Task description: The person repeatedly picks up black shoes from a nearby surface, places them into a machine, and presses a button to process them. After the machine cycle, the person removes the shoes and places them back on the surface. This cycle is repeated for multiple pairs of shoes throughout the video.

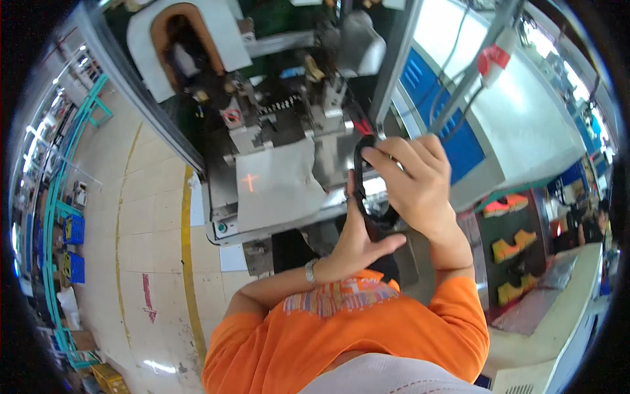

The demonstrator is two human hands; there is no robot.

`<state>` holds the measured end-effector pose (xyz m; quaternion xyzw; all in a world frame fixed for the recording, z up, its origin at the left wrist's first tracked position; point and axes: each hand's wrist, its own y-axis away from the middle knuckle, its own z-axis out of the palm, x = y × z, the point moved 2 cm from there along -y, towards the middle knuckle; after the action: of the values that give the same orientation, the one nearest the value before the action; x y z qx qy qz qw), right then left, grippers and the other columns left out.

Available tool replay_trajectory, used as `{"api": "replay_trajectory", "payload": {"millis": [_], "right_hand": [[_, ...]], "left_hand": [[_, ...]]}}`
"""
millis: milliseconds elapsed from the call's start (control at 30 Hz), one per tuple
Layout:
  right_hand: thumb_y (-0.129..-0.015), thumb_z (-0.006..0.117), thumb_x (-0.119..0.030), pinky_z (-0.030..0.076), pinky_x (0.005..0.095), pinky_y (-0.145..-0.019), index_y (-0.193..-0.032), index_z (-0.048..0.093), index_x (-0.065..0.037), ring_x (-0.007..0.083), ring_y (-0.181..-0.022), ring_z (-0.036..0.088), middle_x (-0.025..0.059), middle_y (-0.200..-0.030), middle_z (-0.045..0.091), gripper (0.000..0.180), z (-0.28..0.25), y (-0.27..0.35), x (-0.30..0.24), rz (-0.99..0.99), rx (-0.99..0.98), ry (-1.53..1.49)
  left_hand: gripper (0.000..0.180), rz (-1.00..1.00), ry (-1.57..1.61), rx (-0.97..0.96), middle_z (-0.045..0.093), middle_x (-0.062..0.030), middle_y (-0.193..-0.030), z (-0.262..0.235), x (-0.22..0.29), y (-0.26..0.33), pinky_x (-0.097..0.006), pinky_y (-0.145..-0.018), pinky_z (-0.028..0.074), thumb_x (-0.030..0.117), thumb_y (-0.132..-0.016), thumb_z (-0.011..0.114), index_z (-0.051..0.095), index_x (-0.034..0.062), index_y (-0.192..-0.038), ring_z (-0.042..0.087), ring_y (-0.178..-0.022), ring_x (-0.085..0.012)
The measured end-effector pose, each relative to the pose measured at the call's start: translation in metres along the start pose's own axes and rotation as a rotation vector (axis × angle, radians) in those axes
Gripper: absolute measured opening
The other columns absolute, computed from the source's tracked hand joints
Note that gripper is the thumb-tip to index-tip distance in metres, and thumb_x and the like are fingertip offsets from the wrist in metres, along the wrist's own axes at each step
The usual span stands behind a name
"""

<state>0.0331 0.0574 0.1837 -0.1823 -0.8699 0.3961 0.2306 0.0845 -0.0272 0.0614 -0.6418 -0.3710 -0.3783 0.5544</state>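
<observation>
A black curved piece (360,172), shaped like a loop or a shoe upper, is held up in front of my chest, over the machine's front right edge. My right hand (420,187) pinches its upper end between thumb and fingers. Lower down, my left hand (357,240) supports it from the left side, fingers along its edge and thumb stretched out below. The palms and the piece hide part of the left fingers. On the machine table (226,210) lies a pale grey sheet (279,184) with a wavy right edge and a red light cross on it.
Metal clamps (246,134) stand behind the sheet, between upright frame posts (397,59). A green button (222,228) sits at the table's front left corner. At right, a white-and-blue cabinet (525,118) stands near a rack with orange and yellow shoes (505,249). A tiled walkway (154,217) runs along the left.
</observation>
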Motion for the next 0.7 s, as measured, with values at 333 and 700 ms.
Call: {"api": "replay_trajectory", "payload": {"millis": [333,700], "right_hand": [[-0.076,0.061,-0.023,0.041,0.0319,-0.084,-0.108,0.056,-0.002,0.0195,-0.094,0.055,0.0088,-0.102,0.059,0.038,-0.035,0.061,0.047,0.705,-0.044,-0.311],[-0.074,0.064,-0.004,0.045,0.0232,-0.076,-0.108,0.051,0.002,0.0099,-0.083,0.057,0.0050,-0.092,0.061,0.037,-0.009,0.231,-0.007,1.626,0.159,-1.261]], "left_hand": [[0.048,-0.492,1.391,0.138,0.047,-0.0107,-0.123,0.035,-0.100,0.003,-0.041,-0.099,0.029,0.031,-0.085,0.052,0.041,0.0025,-0.122,0.042,-0.114,-0.0251],[0.059,-0.755,1.439,-0.061,0.046,-0.0132,-0.123,0.064,-0.109,-0.019,-0.044,-0.098,0.031,0.043,-0.081,0.053,0.041,0.0023,-0.122,0.044,-0.113,-0.0277]]}}
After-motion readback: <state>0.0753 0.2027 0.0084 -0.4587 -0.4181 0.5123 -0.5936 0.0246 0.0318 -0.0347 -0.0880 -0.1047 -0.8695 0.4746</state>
